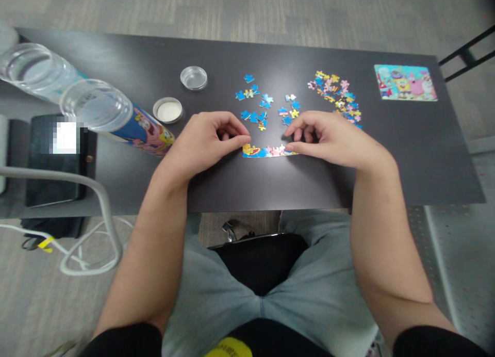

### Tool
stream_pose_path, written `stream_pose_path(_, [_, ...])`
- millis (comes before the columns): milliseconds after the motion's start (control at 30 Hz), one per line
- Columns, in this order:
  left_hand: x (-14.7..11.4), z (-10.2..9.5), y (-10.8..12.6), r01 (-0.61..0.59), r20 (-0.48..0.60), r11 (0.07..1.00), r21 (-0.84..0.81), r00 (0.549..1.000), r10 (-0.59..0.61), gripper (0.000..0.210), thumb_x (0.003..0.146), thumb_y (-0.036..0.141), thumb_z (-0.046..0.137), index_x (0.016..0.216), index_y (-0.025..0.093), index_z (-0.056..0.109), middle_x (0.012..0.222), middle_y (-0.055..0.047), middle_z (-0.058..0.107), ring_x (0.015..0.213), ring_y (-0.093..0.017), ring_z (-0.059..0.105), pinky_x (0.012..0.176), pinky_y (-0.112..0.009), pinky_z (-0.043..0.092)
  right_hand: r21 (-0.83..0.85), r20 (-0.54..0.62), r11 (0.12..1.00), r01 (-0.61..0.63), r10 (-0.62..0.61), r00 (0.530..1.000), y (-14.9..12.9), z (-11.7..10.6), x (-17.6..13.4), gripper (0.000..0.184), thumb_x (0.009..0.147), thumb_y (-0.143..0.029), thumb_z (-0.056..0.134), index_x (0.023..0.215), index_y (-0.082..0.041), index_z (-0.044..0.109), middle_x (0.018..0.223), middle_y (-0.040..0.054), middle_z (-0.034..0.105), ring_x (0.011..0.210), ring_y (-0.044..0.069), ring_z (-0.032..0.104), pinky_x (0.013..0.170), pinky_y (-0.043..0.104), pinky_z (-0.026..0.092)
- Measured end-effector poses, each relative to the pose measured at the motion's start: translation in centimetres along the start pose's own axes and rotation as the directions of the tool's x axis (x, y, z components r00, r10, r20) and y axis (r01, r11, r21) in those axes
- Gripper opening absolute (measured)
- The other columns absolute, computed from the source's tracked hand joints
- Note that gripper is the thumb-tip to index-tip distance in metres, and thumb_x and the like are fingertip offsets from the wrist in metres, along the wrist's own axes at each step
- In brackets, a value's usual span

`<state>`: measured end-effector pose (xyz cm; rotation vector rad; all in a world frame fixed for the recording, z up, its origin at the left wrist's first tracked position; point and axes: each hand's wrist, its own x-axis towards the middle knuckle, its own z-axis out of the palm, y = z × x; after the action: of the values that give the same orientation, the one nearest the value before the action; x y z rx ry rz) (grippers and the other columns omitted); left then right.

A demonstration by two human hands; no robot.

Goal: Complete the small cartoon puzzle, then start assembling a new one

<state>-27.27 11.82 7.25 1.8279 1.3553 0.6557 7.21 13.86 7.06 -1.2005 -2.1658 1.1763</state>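
Note:
A strip of joined jigsaw puzzle pieces (266, 151) lies along the near part of the dark table. At its left end is my left hand (216, 135), thumb and index fingertips together by the strip's upper edge; whatever may be between them is hidden. My right hand (320, 135) rests over the right end, covering part of it. Its thumb touches the strip, and the curled index finger stands apart from the thumb. Loose blue puzzle pieces (253, 117) are spread beyond the left hand, with a smaller group of pieces (293, 104) beyond the right fingertips.
A heap of pieces (328, 86) lies farther back right, near a finished cartoon picture (406, 83). Two round lids (194, 78) (167, 111), a cartoon-printed clear canister (116, 114), another canister (38, 70) and a black device (54, 166) occupy the left. A grey cable (102, 192) loops at the table's edge.

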Motion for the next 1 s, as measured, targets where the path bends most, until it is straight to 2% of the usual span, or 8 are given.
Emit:
stream_pose_path(167, [0.0,0.2,-0.2,-0.006,-0.018,1.000,0.024,1.000,0.006,0.018,0.097,0.045,0.099,0.103,0.029,0.096,0.084,-0.002,0.081,0.079,-0.022,0.068,0.076,-0.037,0.053,-0.007,-0.014,1.000,0.015,-0.015,1.000,-0.1,0.1,0.1,0.029,0.102,-0.054,0.106,0.113,-0.035,0.088,0.099,0.0024,0.080,0.083,0.027,0.069,0.072,0.048,0.055])
stream_pose_path(333, [0.1,0.3,-0.3,-0.011,-0.014,1.000,0.026,1.000,0.011,0.026,0.096,0.053,0.101,0.104,0.029,0.095,0.083,-0.002,0.081,0.080,-0.023,0.068,0.076,-0.037,0.055,-0.005,-0.036,0.999,0.033,-0.033,0.999,0.3,0.2,0.2,0.032,0.101,-0.056,0.105,0.114,-0.032,0.089,0.098,0.0026,0.081,0.083,0.026,0.070,0.072,0.047,0.052])
stream_pose_path(500, [0.0,0.1,-0.4,-0.040,-0.001,0.999,0.019,0.999,0.041,0.029,0.095,0.052,0.102,0.106,0.028,0.094,0.095,-0.003,0.087,0.083,-0.022,0.069,0.076,-0.036,0.054,-0.005,-0.032,1.000,0.006,-0.006,0.999,0.5,-0.5,-0.1,0.033,0.102,-0.056,0.105,0.113,-0.030,0.088,0.097,0.0059,0.082,0.083,0.027,0.070,0.073,0.049,0.053])
stream_pose_path(667, [0.1,-0.3,-1.6,-0.099,0.052,0.995,0.009,0.994,0.099,0.044,0.085,0.059,0.112,0.110,0.027,0.092,0.108,-0.003,0.090,0.087,-0.021,0.068,0.078,-0.035,0.055,-0.007,-0.017,0.993,-0.116,0.116,0.993,-0.3,-2.0,-1.0,0.040,0.101,-0.066,0.107,0.108,-0.031,0.088,0.089,0.0103,0.077,0.083,0.032,0.066,0.072,0.054,0.052])
stream_pose_path(833, [0.2,-0.6,-2.3,-0.093,0.068,0.996,-0.008,0.993,0.093,0.047,0.087,0.064,0.109,0.111,0.028,0.092,0.104,-0.002,0.088,0.085,-0.022,0.065,0.078,-0.036,0.055,0.020,0.015,0.986,-0.168,0.167,0.986,0.2,-2.4,-1.4,0.061,0.087,-0.083,0.113,0.106,-0.031,0.089,0.086,0.0051,0.072,0.080,0.028,0.064,0.072,0.048,0.050])
stream_pose_path(900, [0.1,-0.7,-2.3,-0.083,0.071,0.997,-0.001,0.994,0.083,0.047,0.087,0.066,0.108,0.112,0.029,0.092,0.101,-0.001,0.086,0.086,-0.022,0.065,0.078,-0.036,0.055,0.035,0.028,0.987,-0.160,0.159,0.987,0.5,-2.4,-1.3,0.061,0.086,-0.084,0.114,0.105,-0.032,0.089,0.085,0.0041,0.071,0.080,0.029,0.065,0.072,0.048,0.049])
stream_pose_path(1000, [0.1,-1.0,-2.2,-0.073,0.078,0.997,0.013,0.994,0.072,0.049,0.087,0.068,0.107,0.113,0.029,0.092,0.101,-0.001,0.085,0.087,-0.023,0.066,0.078,-0.037,0.056,0.037,0.044,0.988,-0.152,0.151,0.988,0.7,-2.4,-1.3,0.053,0.092,-0.080,0.112,0.105,-0.034,0.088,0.085,0.0044,0.071,0.081,0.030,0.066,0.073,0.049,0.050])
